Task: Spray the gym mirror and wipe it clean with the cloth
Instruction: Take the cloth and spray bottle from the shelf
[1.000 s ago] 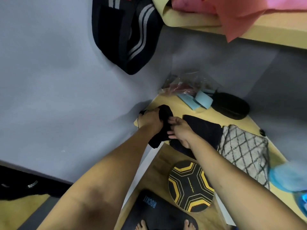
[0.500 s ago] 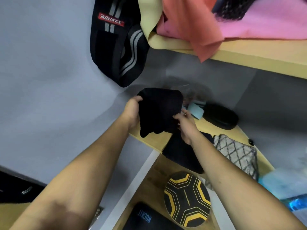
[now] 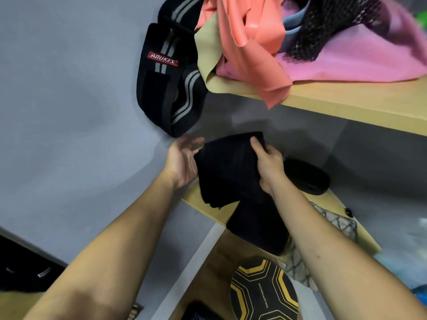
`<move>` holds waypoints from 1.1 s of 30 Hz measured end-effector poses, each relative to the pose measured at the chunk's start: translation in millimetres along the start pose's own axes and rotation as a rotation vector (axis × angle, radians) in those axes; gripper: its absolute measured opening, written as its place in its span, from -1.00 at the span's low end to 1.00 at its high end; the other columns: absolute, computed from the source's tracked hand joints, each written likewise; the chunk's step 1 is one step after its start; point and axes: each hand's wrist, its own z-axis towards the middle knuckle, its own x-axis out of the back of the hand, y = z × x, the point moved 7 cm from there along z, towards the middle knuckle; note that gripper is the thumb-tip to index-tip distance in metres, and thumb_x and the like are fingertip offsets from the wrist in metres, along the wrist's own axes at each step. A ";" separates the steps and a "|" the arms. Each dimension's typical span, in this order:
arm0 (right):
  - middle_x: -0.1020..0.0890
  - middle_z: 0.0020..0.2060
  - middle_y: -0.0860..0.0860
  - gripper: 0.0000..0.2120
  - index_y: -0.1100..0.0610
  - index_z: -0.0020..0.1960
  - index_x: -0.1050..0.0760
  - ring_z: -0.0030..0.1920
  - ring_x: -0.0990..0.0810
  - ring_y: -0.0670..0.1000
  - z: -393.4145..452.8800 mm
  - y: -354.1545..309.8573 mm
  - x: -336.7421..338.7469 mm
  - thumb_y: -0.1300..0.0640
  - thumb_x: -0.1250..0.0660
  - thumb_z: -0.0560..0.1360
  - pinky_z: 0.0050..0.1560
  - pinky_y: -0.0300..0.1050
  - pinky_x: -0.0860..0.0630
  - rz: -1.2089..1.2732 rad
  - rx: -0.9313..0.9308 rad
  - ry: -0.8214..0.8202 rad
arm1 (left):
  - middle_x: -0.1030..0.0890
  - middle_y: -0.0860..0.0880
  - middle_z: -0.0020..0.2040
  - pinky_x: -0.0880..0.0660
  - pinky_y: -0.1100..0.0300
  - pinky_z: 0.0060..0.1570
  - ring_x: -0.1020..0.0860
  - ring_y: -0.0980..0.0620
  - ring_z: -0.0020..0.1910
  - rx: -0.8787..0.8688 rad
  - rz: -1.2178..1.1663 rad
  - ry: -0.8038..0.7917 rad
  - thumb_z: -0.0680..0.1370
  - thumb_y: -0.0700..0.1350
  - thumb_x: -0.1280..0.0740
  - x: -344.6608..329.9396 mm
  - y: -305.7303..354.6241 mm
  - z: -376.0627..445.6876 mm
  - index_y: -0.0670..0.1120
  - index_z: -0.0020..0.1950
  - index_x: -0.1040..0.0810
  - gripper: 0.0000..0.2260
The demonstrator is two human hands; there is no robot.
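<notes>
A folded black cloth (image 3: 227, 168) is held up between both hands, just above the front edge of the lower wooden shelf (image 3: 198, 199). The right hand (image 3: 269, 165) grips the cloth's right side, thumb laid over the front near the top edge and the other fingers curled behind it. The left hand (image 3: 183, 161) lies flat with its palm turned up and fingers spread, its palm against the cloth's left edge without closing round it.

Directly below the cloth, a second dark folded cloth (image 3: 256, 229) lies on the lower shelf and hangs over its front edge. To the right of the held cloth, a black oval case (image 3: 306, 176) rests on the same shelf, and nearer the camera a grey cloth with a diamond pattern (image 3: 339, 224) lies beside the right forearm.

Above and left of the cloth, a black strap with grey stripes and a red label (image 3: 166, 82) hangs against the grey wall (image 3: 69, 100). Above the cloth, the upper shelf (image 3: 346, 105) carries a heap of salmon, beige and pink sheets (image 3: 249, 47) with black mesh (image 3: 328, 24) on top.

Below the cloth, a black and yellow disc (image 3: 263, 292) lies on the floor.
</notes>
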 end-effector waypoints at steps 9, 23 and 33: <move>-0.55 -0.27 0.29 -0.39 0.35 -0.13 -0.45 -0.29 -0.49 0.09 -5.9 -18.3 -2.9 -0.26 -0.36 0.50 -0.17 0.20 -0.51 -0.467 0.271 -0.020 | -0.69 0.11 -0.09 -0.60 0.19 -0.03 -0.68 0.14 -0.07 -0.333 1.003 -0.237 0.44 -0.12 -0.60 -39.5 -5.1 5.2 0.04 0.07 -0.61 -0.73; -0.75 -0.15 0.09 -0.68 0.21 -0.04 -0.68 -0.08 -0.74 0.13 -16.3 -27.7 18.0 -0.07 -0.50 0.47 0.00 0.10 -0.65 -0.577 0.108 -0.260 | -0.65 0.02 -0.15 -0.54 0.12 -0.04 -0.61 0.13 -0.16 -0.465 1.118 -0.240 0.68 -0.07 -0.31 -60.3 17.6 1.9 -0.08 -0.02 -0.62 -0.84; -0.69 -0.08 0.33 -0.54 0.41 -0.03 -0.60 -0.10 -0.69 0.26 -32.5 -33.0 19.2 -0.04 -0.29 0.62 -0.04 0.22 -0.59 -0.523 0.208 -0.252 | -0.72 0.08 -0.21 -0.57 0.27 -0.17 -0.69 0.12 -0.20 -0.179 1.098 -0.368 0.53 -0.15 -0.52 -67.8 14.8 -10.9 -0.08 -0.05 -0.66 -0.93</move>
